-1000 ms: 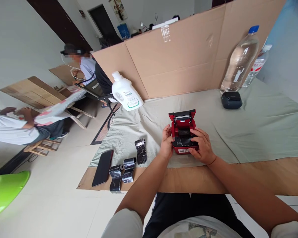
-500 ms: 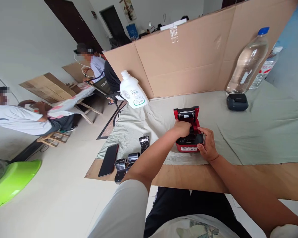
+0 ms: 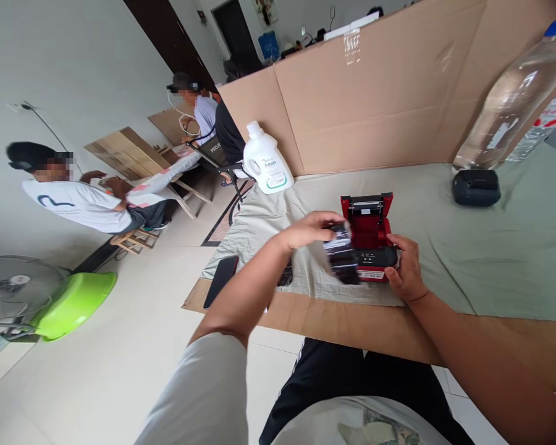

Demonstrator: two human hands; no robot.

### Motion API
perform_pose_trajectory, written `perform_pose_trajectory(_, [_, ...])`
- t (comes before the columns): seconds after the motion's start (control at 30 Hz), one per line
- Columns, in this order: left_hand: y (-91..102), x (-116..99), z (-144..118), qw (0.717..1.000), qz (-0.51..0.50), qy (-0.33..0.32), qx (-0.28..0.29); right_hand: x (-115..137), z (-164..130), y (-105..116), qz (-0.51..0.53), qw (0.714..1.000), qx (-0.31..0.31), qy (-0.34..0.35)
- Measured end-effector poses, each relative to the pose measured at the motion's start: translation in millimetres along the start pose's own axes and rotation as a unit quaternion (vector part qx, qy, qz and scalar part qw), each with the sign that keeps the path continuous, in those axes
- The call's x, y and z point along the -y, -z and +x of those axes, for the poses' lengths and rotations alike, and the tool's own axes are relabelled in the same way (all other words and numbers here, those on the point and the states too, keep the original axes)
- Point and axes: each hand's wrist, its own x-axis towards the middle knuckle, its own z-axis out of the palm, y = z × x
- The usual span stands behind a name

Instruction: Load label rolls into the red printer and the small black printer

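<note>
Lifted out of the small red label printer [image 3: 369,238] since half a second ago, the glossy black ribbon roll [image 3: 340,259] now hangs in the air just left of the printer's front, with a strip trailing down from it. Left hand [image 3: 312,227] has it in a clenched grip from above, fingers closed over the top of the roll. Right hand [image 3: 408,267] holds the printer's right front corner, fingers wrapped against its side. With its lid standing open, the printer sits on the pale green cloth [image 3: 491,247] that covers the wooden table [image 3: 375,327].

A dark phone [image 3: 220,289] lies at the table's left edge. Farther back stand a white plastic jug [image 3: 267,162] and, at the far right, a large clear water bottle [image 3: 514,111] with a small black device [image 3: 476,187] in front of it. Brown cardboard [image 3: 375,99] walls the back. Two other people sit at the left.
</note>
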Motion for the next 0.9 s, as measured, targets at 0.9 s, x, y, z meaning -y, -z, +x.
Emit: perform_pose_trajectory(0.9, [46.7, 75, -67, 0.944, 0.229, 0.233, -0.055, 4, 3, 0, -0.009, 1.000, 0.017, -0.002])
